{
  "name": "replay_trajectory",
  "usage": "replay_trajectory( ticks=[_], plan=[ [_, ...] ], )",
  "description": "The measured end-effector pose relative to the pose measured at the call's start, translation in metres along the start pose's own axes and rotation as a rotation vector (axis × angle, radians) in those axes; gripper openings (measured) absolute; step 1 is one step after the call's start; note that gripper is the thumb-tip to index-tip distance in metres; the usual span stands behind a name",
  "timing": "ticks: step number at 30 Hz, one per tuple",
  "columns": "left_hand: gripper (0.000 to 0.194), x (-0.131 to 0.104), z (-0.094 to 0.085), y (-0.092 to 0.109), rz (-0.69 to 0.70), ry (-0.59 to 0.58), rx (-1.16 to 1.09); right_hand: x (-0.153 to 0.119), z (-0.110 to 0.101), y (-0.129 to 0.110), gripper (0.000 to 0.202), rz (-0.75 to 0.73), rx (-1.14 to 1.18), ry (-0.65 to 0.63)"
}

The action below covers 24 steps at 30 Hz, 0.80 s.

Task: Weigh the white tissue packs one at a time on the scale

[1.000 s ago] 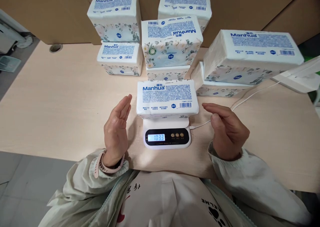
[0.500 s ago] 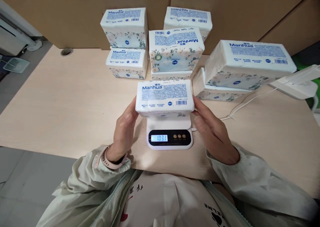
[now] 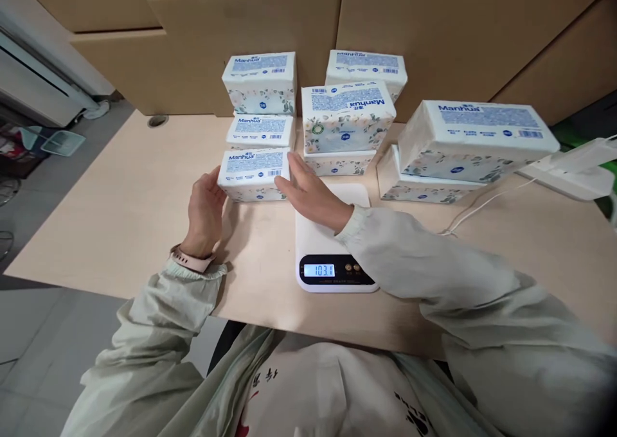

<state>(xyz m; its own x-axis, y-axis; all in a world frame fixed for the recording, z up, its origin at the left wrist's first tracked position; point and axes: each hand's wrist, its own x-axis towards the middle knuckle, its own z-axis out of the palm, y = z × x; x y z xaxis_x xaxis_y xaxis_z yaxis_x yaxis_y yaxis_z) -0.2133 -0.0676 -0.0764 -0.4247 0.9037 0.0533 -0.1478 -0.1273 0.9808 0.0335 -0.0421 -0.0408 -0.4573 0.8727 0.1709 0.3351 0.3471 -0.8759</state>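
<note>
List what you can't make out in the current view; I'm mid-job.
All in the head view:
- Right end of the scale's button panel: hidden by the right sleeve.
- Underside of the pack between the hands, and whether it rests on the table: faces away.
- Left hand's fingertips: hidden behind that pack.
- Rear pack's lower part: hidden by the middle stack.
- Pack fine print: too small.

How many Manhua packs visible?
8: one pack between left hand and right hand, two stacked behind it, two stacked centre, one behind those, two stacked right. More may be hidden.
</note>
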Motion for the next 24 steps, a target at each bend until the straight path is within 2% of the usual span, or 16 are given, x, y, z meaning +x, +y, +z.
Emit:
replay_trajectory(
  ticks=[2,4,8,10,13,15,17,20,22,24],
  plan=[
    [0.045,0.026,-0.009,0.002,-0.001,-0.009,0.027,0.012,0.006,-0.002,0.077,0.03,-0.006,0.028],
    [0.05,0.058,-0.013,0.008,-0.015,-0.03,0.057,0.029,0.01,-0.01,0.078,0.074,0.034,0.059],
    [0.064,0.108,-0.002,0.017,-0.214,-0.145,0.054,0.069,0.013,-0.032,0.081,0.366,0.099,0.116],
    [0.073,0.118,0.006,0.013,-0.282,-0.246,0.03,0.083,0.011,-0.04,0.083,0.489,0.126,0.113],
    [0.078,0.123,0.013,0.003,-0.245,-0.357,0.015,0.09,0.004,-0.043,0.078,0.534,0.164,0.103],
    [0.076,0.128,0.014,0.004,-0.217,-0.352,0.022,0.087,0.0,-0.045,0.078,0.501,0.168,0.094],
    [0.072,0.133,0.014,0.018,-0.2,-0.308,0.033,0.08,-0.005,-0.051,0.081,0.432,0.176,0.079],
    [0.055,0.12,0.019,0.059,-0.03,-0.22,0.055,0.062,-0.015,-0.075,0.087,0.259,0.181,0.049],
    [0.04,0.087,0.026,0.091,0.153,-0.198,0.063,0.044,-0.028,-0.095,0.086,0.125,0.154,0.046],
    [0.03,0.039,0.035,0.114,0.39,-0.264,0.032,0.017,-0.046,-0.112,0.079,-0.016,0.112,0.065]
  ],
)
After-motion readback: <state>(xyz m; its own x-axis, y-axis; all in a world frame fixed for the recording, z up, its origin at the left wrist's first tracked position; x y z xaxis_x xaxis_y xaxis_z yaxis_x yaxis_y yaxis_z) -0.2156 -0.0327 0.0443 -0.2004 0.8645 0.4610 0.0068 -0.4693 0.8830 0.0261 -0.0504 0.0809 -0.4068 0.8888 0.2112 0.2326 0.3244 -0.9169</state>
